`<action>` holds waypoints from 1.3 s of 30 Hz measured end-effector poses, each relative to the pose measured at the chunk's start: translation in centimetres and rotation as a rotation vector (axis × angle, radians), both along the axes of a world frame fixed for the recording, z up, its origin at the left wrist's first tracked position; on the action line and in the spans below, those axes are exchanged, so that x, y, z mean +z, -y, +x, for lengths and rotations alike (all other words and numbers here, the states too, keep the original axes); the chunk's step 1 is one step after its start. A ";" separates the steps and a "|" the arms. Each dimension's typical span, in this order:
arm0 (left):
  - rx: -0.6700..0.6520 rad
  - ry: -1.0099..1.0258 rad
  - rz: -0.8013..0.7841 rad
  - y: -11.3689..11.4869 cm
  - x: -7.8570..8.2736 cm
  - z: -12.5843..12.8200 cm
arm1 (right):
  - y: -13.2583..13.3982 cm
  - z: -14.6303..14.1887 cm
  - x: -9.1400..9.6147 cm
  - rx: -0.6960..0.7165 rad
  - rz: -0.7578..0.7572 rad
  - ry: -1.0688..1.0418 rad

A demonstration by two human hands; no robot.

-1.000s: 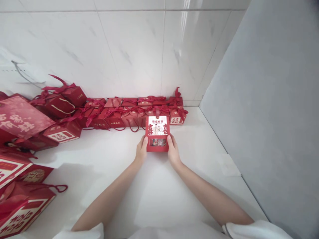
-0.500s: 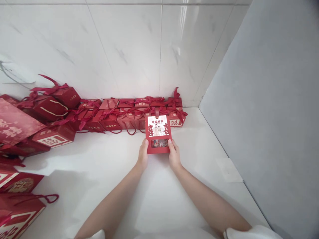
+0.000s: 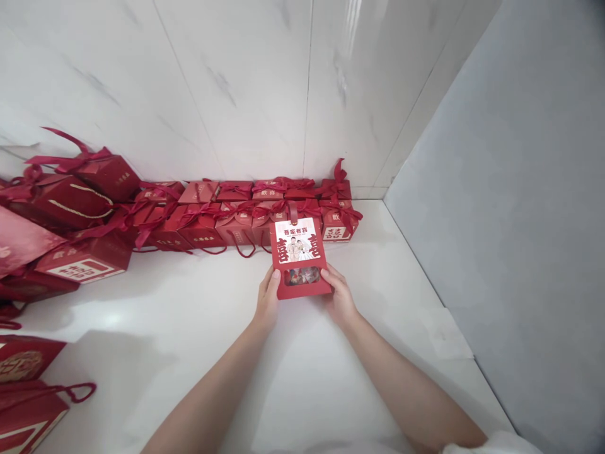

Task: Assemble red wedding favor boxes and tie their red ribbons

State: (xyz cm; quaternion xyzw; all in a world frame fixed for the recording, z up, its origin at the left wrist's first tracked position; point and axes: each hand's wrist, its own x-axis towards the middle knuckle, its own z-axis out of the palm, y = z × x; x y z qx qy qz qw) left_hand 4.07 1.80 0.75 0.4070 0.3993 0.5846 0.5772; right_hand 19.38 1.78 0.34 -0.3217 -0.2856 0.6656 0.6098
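Observation:
A red candy gift box [image 3: 303, 292] is held upright between my two hands. Its front has a white label with a drawn couple and red characters, a clear window showing wrapped pieces inside, and a strap at the top. My left hand [image 3: 268, 298] grips the lower left side, thumb at the front edge. On the lower right side, my right hand [image 3: 339, 294] closes with its thumb near the window. Behind the held box stand two rows of red gift boxes [image 3: 203, 234] with ribbon bows, partly hidden by it.
A white tiled wall [image 3: 246, 88] rises behind the rows, and a grey panel [image 3: 534, 208] bounds the right. More red boxes [image 3: 85, 265] are piled at left, with others [image 3: 33, 410] at lower left. A pale flat patch [image 3: 447, 334] lies on the white surface [image 3: 198, 340].
The view has tilted down and shifted slightly right, so the left pile sits nearer the frame edge. Both hands still grip the box, which appears slightly lower and turned a little.

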 end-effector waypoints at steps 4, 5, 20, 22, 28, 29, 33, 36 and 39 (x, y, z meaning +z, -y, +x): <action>0.021 0.010 -0.002 0.0 0.0 0.0 | 0.0 0.1 -0.1 0.026 -0.017 -0.018; 0.021 0.014 -0.006 0.0 0.0 -0.1 | 0.0 0.1 -0.2 0.025 -0.012 -0.017; -0.018 0.180 -0.176 -1.0 0.5 -2.0 | 0.0 -0.4 -1.3 -0.040 0.091 0.200; 0.008 0.171 -0.180 -1.0 0.6 -1.8 | 0.0 -0.5 -1.4 -0.044 0.137 0.278; 0.022 0.167 -0.184 -1.0 0.8 -1.7 | 0.1 -0.5 -0.9 -0.004 0.176 0.328; 0.028 0.162 -0.182 -1.0 0.8 -1.7 | 0.1 -0.5 -0.9 -0.014 0.174 0.337; 0.070 0.124 -0.182 -1.0 0.5 -1.6 | 0.1 -0.6 -1.0 -0.048 0.170 0.386; 0.083 0.117 -0.180 -1.0 0.5 -1.5 | 0.2 -0.6 -1.1 -0.056 0.171 0.400; 0.090 0.115 -0.183 -1.1 0.3 -1.5 | 0.2 -0.6 -1.1 -0.065 0.174 0.398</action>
